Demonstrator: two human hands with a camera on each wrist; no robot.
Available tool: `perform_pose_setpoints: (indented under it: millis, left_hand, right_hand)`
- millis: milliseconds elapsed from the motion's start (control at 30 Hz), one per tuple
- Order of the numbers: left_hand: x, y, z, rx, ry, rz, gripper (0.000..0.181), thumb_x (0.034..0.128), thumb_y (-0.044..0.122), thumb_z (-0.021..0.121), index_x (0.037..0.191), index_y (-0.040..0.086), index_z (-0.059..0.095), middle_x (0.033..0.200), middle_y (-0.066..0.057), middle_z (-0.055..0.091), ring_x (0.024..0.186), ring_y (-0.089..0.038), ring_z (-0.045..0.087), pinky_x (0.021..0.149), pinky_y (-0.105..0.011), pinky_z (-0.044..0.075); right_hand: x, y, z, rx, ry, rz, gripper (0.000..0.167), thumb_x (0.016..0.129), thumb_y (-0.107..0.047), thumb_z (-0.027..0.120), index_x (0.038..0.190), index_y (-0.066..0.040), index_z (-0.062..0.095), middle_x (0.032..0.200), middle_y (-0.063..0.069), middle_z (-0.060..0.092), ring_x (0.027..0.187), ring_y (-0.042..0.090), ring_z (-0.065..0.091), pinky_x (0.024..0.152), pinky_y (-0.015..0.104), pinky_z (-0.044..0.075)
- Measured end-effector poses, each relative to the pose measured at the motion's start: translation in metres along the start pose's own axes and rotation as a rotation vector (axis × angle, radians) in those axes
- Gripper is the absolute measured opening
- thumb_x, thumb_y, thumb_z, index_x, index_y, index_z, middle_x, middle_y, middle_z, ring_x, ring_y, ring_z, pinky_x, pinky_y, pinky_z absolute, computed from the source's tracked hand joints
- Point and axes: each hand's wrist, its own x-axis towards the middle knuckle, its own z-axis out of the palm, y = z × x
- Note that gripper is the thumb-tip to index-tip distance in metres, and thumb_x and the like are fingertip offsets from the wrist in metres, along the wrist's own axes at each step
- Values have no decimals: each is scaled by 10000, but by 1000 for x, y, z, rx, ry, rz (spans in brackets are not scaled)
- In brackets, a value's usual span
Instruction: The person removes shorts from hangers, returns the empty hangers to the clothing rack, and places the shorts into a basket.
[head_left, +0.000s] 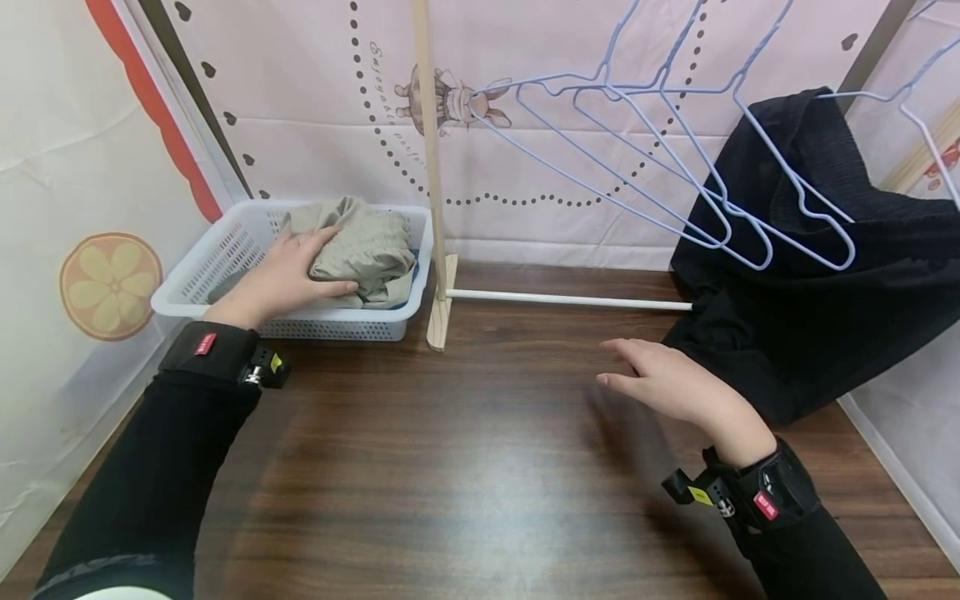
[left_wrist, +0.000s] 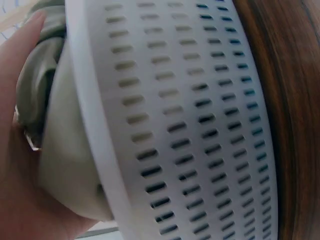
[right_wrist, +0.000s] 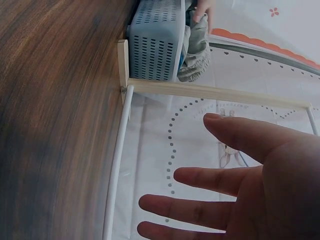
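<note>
My left hand rests on a folded grey-green garment with a gathered elastic band, its thumb and index finger extended over the cloth. The garment lies in a white perforated plastic basket at the left; in the left wrist view, cloth bulges over the basket's rim beside the hand. Other cloth under it is mostly hidden. My right hand hovers above the wooden surface, holding nothing; its fingers are spread in the right wrist view. Nearest to it hang black trousers at the right.
Several blue wire hangers hang over the back right. A wooden rack post with a foot stands beside the basket, and a white bar runs low from it toward the trousers. Printed cloth forms the back and sides.
</note>
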Motion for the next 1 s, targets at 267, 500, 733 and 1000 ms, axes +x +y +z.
perform_pose_setpoints:
  millis: [267, 500, 733, 1000]
  left_hand:
    - [-1, 13, -3, 2, 127, -7, 904, 851, 571, 663, 1554, 173, 258, 1554, -225, 232, 1385, -516, 182, 1066, -675, 154]
    - [-3, 26, -8, 49, 165, -21, 820, 873, 555, 645, 1518, 145, 349, 1544, -209, 257, 1374, -481, 239, 1045, -669, 213]
    - [-4, 49, -13, 133, 229, 38, 673, 929, 465, 615, 1457, 85, 442, 1498, -208, 364, 1377, -414, 297, 1074, -606, 240]
    - [-8, 86, -17, 141, 310, 143, 539, 946, 338, 637, 1403, 83, 506, 1405, -202, 490, 1319, -394, 404, 1089, -539, 273]
  right_hand:
    - [3, -2, -3, -56, 38, -10, 593, 971, -407, 578, 1406, -17, 475, 1359, 202, 526, 1219, 340, 509, 990, 545, 395]
    - [2, -3, -9, -103, 60, 5, 628, 950, -427, 609, 1417, -33, 466, 1385, 200, 504, 1284, 376, 447, 1027, 577, 341]
    - [1, -5, -14, -164, 104, -34, 603, 928, -340, 669, 1406, -28, 476, 1371, 198, 513, 1278, 376, 444, 1029, 596, 314]
    - [-4, -9, -17, -268, 207, -137, 555, 899, -285, 716, 1364, -48, 526, 1323, 158, 549, 1253, 332, 461, 1028, 565, 305]
